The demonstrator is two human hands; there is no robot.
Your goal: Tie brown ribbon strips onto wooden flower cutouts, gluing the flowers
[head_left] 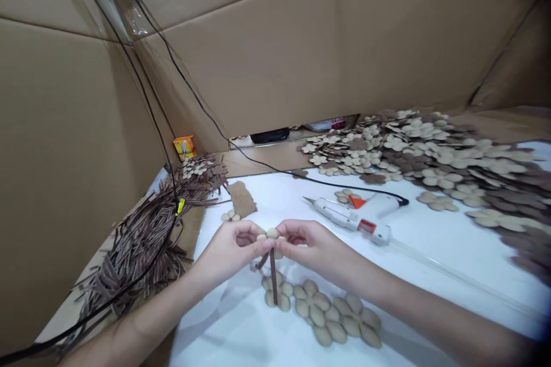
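Both hands closed narrow — left hand (230, 251) and right hand (312, 246) pinch a tan cut-out flower (272, 234) between them, a brown striped strip (273, 278) hanging below it. Hot glue gun (350, 219) lies just beyond right hand on white tabletop (275, 198) — joined tan flowers (322, 312) near, bundle of brown strips (138, 241) left, heap of cut-out flowers (430, 155) far right

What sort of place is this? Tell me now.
Likely a handicraft workstation, walled in with cardboard sheets. A hot glue gun, heaps of flower-shaped cutouts and a pile of striped brown strips point to that.
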